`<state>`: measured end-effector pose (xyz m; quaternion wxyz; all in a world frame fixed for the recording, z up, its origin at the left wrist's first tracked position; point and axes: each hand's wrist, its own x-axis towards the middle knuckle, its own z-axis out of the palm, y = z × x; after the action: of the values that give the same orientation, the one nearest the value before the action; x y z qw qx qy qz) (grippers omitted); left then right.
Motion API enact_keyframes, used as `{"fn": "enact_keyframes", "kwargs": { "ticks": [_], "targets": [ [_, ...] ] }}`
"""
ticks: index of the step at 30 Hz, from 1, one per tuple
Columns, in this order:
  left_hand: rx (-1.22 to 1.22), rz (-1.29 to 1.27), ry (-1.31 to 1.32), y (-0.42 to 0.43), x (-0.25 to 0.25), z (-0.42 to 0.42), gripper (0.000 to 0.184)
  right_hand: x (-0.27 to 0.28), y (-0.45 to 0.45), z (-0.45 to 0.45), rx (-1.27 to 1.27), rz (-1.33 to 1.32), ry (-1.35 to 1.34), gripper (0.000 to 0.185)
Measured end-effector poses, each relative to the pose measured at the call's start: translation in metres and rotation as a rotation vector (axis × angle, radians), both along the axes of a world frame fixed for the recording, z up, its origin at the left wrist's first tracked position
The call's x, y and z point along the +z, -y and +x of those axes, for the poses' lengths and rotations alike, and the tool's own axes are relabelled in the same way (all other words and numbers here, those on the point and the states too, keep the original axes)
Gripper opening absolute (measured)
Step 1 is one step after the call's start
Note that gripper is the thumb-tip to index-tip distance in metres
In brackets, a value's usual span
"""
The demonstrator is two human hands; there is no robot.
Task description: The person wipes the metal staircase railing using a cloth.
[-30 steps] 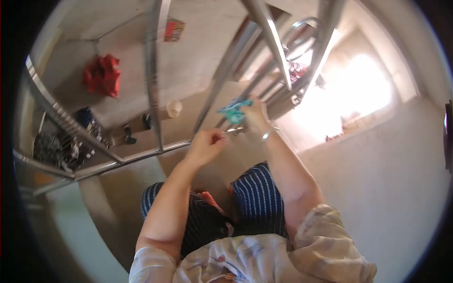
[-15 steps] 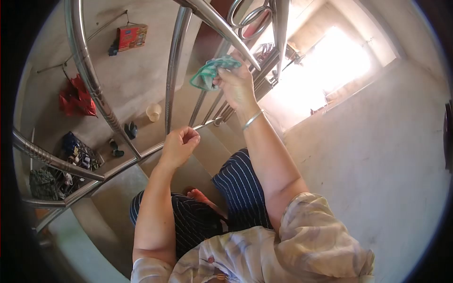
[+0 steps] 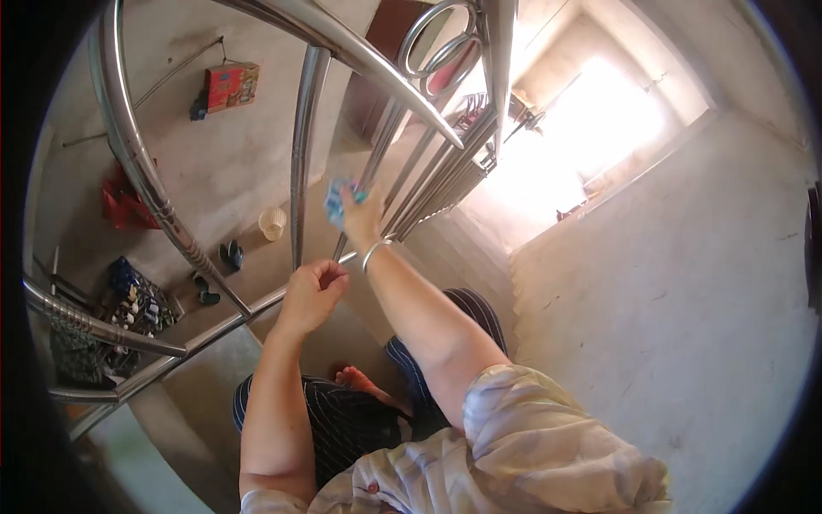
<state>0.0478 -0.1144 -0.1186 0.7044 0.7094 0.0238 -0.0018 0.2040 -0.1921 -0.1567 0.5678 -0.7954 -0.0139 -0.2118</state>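
A blue-green cloth [image 3: 341, 202] is bunched in my right hand [image 3: 363, 214], which wears a silver bangle at the wrist. The cloth lies against a thin upright metal bar [image 3: 382, 147] of the stair railing. My left hand [image 3: 314, 295] is curled with thumb and fingers together, just above the railing's bottom rail [image 3: 214, 332] and near the foot of a thicker post [image 3: 300, 163]. Whether the left fingers pinch anything cannot be made out.
Curved metal rails [image 3: 137, 171] rise on the left, and a handrail [image 3: 377, 64] crosses above. Below are a pale basket [image 3: 272, 224], dark footwear [image 3: 230, 255] and a loaded rack [image 3: 141, 308]. A plain wall [image 3: 651, 300] stands at the right.
My right hand with the cloth has come down and left from the upper railing to a lower part of a bar. My left hand has shifted slightly down in view, still curled.
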Motion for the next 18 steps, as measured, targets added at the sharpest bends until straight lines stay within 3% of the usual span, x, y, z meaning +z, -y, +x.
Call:
{"fn": "enact_keyframes", "kwargs": {
  "ticks": [1, 2, 3, 6, 10, 12, 16, 18],
  "targets": [
    [-0.016, 0.061, 0.003, 0.000, 0.005, 0.000, 0.011, -0.027, 0.002, -0.001, -0.064, -0.142, -0.047, 0.031],
    [-0.031, 0.119, 0.007, 0.001, 0.009, 0.002, 0.011, -0.043, 0.006, -0.003, 0.006, -0.100, -0.220, 0.037],
    [-0.029, 0.113, 0.014, 0.003, 0.010, 0.004, 0.011, -0.044, 0.007, -0.007, 0.077, -0.059, -0.398, 0.043],
    [-0.075, 0.138, -0.026, 0.003, 0.011, -0.001, 0.013, -0.035, 0.016, -0.010, 0.113, -0.162, -0.538, 0.042],
    [-0.124, 0.170, -0.048, 0.000, 0.014, 0.000, 0.012, 0.006, 0.020, 0.004, 0.203, -0.071, -0.536, 0.040],
    [-0.124, 0.183, -0.051, -0.002, 0.012, -0.001, 0.012, 0.041, 0.025, 0.001, 0.328, 0.193, -0.469, 0.037],
    [-0.045, 0.139, 0.006, -0.001, 0.011, -0.002, 0.014, 0.144, 0.041, -0.014, 0.543, 0.361, -0.177, 0.037],
    [-0.037, 0.146, 0.013, -0.003, 0.016, -0.001, 0.015, 0.165, 0.042, -0.010, 0.628, 0.528, -0.121, 0.037]
  ]
}}
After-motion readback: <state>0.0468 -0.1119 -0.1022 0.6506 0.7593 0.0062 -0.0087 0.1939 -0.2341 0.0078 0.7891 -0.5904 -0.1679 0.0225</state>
